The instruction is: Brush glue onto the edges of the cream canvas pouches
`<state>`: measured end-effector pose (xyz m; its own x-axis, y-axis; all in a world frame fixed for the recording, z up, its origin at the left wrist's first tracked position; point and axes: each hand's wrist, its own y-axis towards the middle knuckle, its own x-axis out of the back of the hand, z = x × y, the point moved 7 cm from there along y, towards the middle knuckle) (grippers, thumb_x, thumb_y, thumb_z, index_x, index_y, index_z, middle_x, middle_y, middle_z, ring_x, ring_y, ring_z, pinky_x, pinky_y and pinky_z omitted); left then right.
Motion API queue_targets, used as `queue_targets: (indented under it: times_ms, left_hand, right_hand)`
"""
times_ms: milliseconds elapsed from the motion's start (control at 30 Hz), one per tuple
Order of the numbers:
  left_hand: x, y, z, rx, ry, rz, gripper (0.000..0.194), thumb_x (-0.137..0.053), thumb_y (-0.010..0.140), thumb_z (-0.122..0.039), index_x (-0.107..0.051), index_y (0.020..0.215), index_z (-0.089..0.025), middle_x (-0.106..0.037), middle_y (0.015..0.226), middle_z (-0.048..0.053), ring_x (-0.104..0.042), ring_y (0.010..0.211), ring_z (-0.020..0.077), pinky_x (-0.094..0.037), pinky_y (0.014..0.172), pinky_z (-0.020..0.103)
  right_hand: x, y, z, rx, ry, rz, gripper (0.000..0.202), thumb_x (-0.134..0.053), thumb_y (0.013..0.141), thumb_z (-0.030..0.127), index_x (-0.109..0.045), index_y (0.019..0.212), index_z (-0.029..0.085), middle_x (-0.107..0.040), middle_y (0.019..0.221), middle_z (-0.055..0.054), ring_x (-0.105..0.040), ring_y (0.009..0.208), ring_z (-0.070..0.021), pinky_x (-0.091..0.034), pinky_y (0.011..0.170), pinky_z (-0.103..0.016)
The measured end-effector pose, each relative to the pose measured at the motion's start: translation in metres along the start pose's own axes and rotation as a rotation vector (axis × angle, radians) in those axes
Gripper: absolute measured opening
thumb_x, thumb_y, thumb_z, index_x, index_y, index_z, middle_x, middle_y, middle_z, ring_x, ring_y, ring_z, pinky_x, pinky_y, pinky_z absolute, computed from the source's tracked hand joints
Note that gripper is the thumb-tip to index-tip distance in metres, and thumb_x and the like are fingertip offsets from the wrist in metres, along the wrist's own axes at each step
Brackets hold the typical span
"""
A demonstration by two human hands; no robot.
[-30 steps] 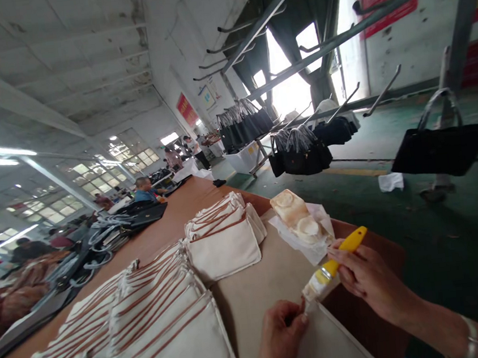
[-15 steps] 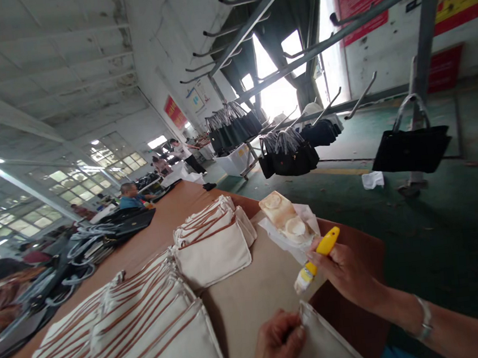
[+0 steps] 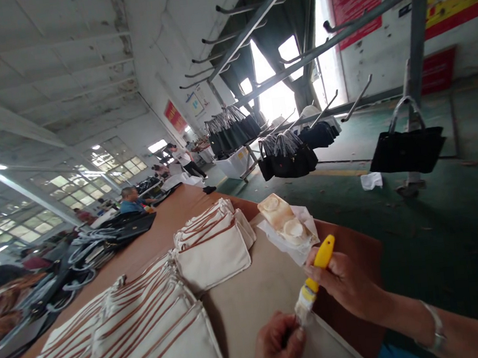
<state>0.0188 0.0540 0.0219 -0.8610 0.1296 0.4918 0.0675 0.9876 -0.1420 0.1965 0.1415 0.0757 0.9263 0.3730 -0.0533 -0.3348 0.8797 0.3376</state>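
Observation:
My right hand (image 3: 347,281) is closed round the yellow handle of a paintbrush (image 3: 324,254), whose pale bristles point down and left. The bristle tip meets the corner of a light fabric piece (image 3: 331,347) at the bottom of the view. That corner is pinched in my left hand (image 3: 278,343), thumb against fingers, right beside the bristles. Beyond the brush, a cream-coloured container (image 3: 277,212) smeared with a whitish substance rests on crumpled white paper (image 3: 308,234).
Rows of off-white pouches with brown trim (image 3: 152,325) lie to the left, with a smaller stack (image 3: 213,256) ahead. Black bags with grey handles (image 3: 111,229) are farther left. A metal rack (image 3: 291,68) holds dark bags at right. Several people sit or stand in the background.
My right hand has lowered the brush, tilting it more upright, so its bristles now reach the fabric corner. My left hand keeps its pinch in nearly the same place.

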Motion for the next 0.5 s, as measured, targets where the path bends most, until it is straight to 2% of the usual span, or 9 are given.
queue_targets:
  times_ms: [67,133,233,300,367,500]
  left_hand:
    - [-0.003,-0.003,-0.005,-0.084,0.116,-0.052,0.05,-0.051,0.083,-0.063,-0.067,0.076,-0.016,-0.047,0.07,0.0,-0.049,0.066,0.0127,-0.038,0.058,0.022]
    - [-0.007,-0.009,-0.012,-0.209,0.257,-0.147,0.045,-0.05,0.087,-0.056,-0.065,0.073,-0.017,-0.049,0.068,0.0,-0.05,0.061,0.0112,-0.038,0.055,0.02]
    - [-0.012,-0.023,-0.028,-0.446,0.511,-0.38,0.028,-0.048,0.093,-0.04,-0.066,0.084,-0.02,-0.057,0.071,0.001,-0.054,0.059,0.0102,-0.041,0.055,0.019]
    - [-0.017,-0.034,-0.043,-0.617,0.722,-0.544,0.018,-0.048,0.094,-0.029,-0.065,0.091,-0.023,-0.059,0.07,0.0,-0.056,0.058,0.0102,-0.041,0.054,0.018]
    - [-0.023,-0.042,-0.056,-0.754,0.93,-0.659,0.013,-0.051,0.092,-0.019,-0.062,0.088,-0.023,-0.058,0.062,-0.002,-0.054,0.053,0.0103,-0.038,0.051,0.02]
    - [-0.034,-0.046,-0.071,-0.889,1.229,-0.705,0.012,-0.054,0.088,-0.012,-0.058,0.08,-0.021,-0.051,0.052,-0.006,-0.048,0.044,0.0112,-0.033,0.047,0.026]
  right_hand:
    - [0.003,-0.001,0.001,0.035,-0.039,-0.006,0.025,-0.054,0.095,0.038,-0.057,0.08,0.018,-0.055,0.073,-0.001,-0.05,0.065,-0.0181,-0.042,0.063,-0.029]
    - [0.014,0.0,0.001,0.033,-0.043,-0.075,0.025,-0.054,0.095,0.039,-0.058,0.083,0.018,-0.055,0.074,-0.002,-0.05,0.065,-0.0181,-0.042,0.062,-0.028]
    - [0.031,0.001,0.003,-0.025,0.003,-0.146,0.026,-0.054,0.095,0.042,-0.057,0.086,0.018,-0.049,0.066,0.001,-0.043,0.055,-0.0146,-0.036,0.05,-0.025]
    - [0.036,0.001,0.007,-0.068,0.04,-0.129,0.027,-0.055,0.095,0.043,-0.056,0.085,0.018,-0.043,0.059,0.005,-0.036,0.048,-0.0123,-0.029,0.043,-0.024]
    - [0.034,-0.001,0.015,-0.087,0.071,-0.094,0.027,-0.055,0.095,0.043,-0.055,0.085,0.018,-0.039,0.057,0.006,-0.034,0.047,-0.0113,-0.027,0.043,-0.024]
    - [0.019,-0.008,0.029,-0.064,0.078,0.013,0.026,-0.054,0.096,0.041,-0.053,0.083,0.019,-0.041,0.06,0.006,-0.038,0.052,-0.012,-0.032,0.048,-0.024]
